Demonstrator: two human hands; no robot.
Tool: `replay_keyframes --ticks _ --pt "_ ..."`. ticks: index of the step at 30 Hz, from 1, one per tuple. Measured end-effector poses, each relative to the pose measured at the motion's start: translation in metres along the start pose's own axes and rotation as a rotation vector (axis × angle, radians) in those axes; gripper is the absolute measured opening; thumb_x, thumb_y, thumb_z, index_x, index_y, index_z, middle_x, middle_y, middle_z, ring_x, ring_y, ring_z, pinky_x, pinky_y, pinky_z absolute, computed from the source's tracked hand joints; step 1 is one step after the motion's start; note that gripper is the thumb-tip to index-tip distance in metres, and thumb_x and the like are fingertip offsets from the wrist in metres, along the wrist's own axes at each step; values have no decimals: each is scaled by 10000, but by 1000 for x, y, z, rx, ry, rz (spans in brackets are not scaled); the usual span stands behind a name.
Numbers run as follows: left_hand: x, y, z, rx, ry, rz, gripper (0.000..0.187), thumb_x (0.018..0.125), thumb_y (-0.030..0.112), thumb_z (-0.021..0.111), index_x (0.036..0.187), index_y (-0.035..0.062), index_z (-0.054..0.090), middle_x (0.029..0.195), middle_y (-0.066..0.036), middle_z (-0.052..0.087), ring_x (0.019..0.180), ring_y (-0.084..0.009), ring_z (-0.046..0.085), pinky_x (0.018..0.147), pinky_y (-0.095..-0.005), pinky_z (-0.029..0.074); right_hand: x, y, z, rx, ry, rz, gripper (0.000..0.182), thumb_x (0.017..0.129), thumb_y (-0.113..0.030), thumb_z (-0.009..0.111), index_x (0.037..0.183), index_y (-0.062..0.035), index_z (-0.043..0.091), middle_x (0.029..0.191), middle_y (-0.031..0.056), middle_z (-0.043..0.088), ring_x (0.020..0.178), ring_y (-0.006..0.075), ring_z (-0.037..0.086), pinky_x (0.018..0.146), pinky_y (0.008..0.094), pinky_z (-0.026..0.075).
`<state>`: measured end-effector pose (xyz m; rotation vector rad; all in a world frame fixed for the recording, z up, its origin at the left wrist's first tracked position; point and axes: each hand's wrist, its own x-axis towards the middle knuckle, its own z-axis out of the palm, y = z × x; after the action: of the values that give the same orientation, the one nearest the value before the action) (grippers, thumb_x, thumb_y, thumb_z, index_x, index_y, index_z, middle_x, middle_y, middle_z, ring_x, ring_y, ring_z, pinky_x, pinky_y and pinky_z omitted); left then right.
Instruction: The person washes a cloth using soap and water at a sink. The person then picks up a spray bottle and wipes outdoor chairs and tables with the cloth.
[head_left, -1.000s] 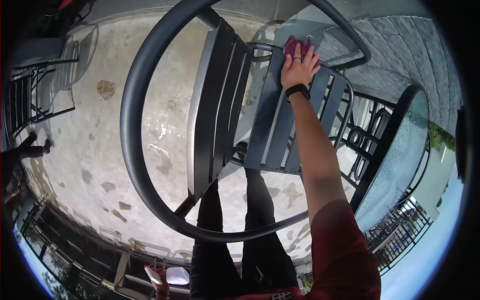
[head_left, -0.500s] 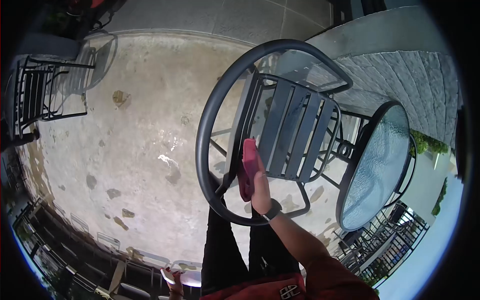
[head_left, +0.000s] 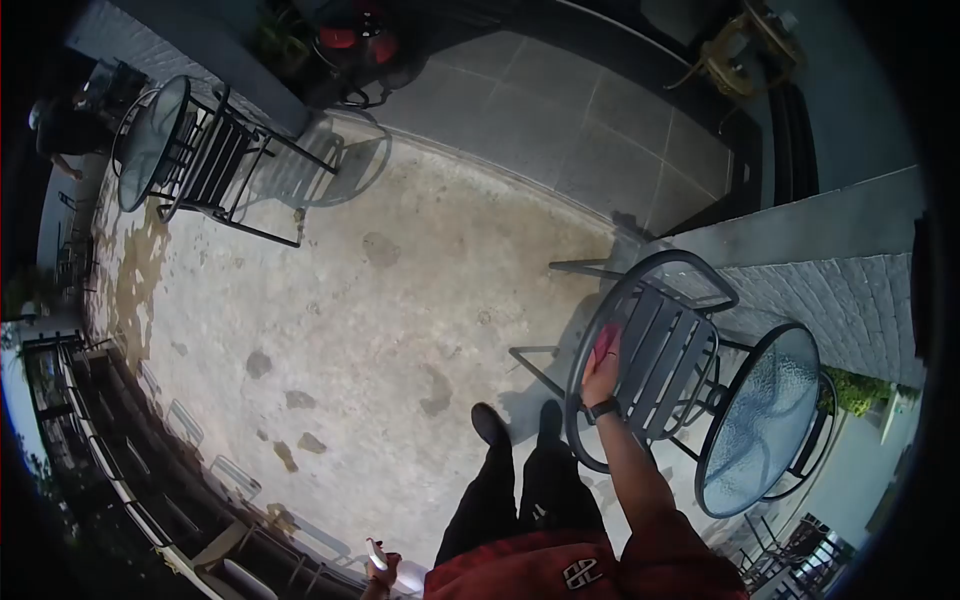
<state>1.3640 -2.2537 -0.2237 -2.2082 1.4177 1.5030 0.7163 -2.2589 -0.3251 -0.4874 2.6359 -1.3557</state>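
My right hand (head_left: 600,382) is closed round a pink cloth (head_left: 606,343) at the near side of a dark grey metal chair (head_left: 655,350) with a slatted seat and a curved tube frame. The cloth lies against or just over the chair's back; exact contact is hard to see. At the bottom edge my left hand (head_left: 383,570) grips a white-topped bottle (head_left: 376,552), partly cut off and blurred, well apart from the chair. A round glass-topped table (head_left: 765,425) stands just right of the chair.
Another chair (head_left: 215,165) and round glass table (head_left: 152,145) stand at the upper left, near a person in dark clothes (head_left: 75,132). Stacked dark furniture (head_left: 130,470) lines the lower left. A textured wall (head_left: 830,300) rises at the right. Wet patches (head_left: 285,457) mark the concrete floor.
The view has swung, so the chair and glass table appear farther right and lower. My shoes and the person at the upper left now show. Both hands keep hold of the cloth and bottle.
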Motion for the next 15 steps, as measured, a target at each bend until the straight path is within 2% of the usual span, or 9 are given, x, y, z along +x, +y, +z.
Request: replay_keyframes --ticks 1,2,3,5,6,9,12,14,15 --pt "22 28 -13 130 -33 49 585 735 96 658 1253 47 390 877 -122 639 729 -239 643 698 -318 501 -17 -25 -11 37 -99 141 558 890 -129 481 1407 16 329 1265 199 524 1077 332 552 901 344 432" --pt "41 55 -28 267 -60 92 574 733 116 662 1243 49 409 867 -114 646 724 -244 642 697 -324 501 -28 -47 -27 -78 -143 156 552 899 -169 489 1399 15 346 1134 214 599 959 363 601 851 373 465" --pt "58 84 -41 411 -83 128 564 731 137 666 1234 51 428 857 -106 653 718 -250 641 695 -330 501 -47 -8 -22 -335 -122 149 460 910 -222 501 1300 18 453 948 210 649 796 395 623 741 422 497" --pt "104 154 -65 499 -48 231 553 733 148 664 1230 53 441 854 -99 655 714 -255 640 694 -335 501 -46 -23 -36 -421 -303 314 382 916 -288 507 1150 13 529 841 204 650 706 411 615 658 464 492" --pt "127 193 -74 584 -43 293 543 734 160 661 1225 56 453 851 -91 657 710 -260 639 693 -339 501 -35 -40 -43 -380 -324 320 354 920 -333 497 1019 2 557 777 195 648 661 420 608 609 484 479" --pt "184 305 -79 733 -20 424 524 738 183 656 1215 62 478 845 -76 662 702 -270 637 691 -349 501 -18 -5 -39 -453 -441 320 405 923 -377 471 967 8 589 762 202 646 657 426 603 610 483 479" --pt "227 409 -93 535 60 542 540 739 177 654 1232 60 470 840 -78 663 720 -272 637 694 -353 501 -3 -19 -34 -462 -518 344 358 922 -330 466 968 -1 599 777 202 648 670 417 616 574 498 478" --pt "260 490 -114 514 137 658 552 736 167 658 1242 54 468 860 -92 663 751 -280 638 707 -357 502 16 -21 -13 -573 -749 591 314 914 -295 458 1040 -45 601 874 151 664 776 366 641 647 494 506" --pt "263 512 -117 548 151 704 560 732 158 662 1246 49 469 882 -106 662 776 -286 638 718 -360 503 14 -21 -26 -655 -875 735 306 910 -278 455 1076 -67 602 922 126 673 828 341 653 683 493 520"
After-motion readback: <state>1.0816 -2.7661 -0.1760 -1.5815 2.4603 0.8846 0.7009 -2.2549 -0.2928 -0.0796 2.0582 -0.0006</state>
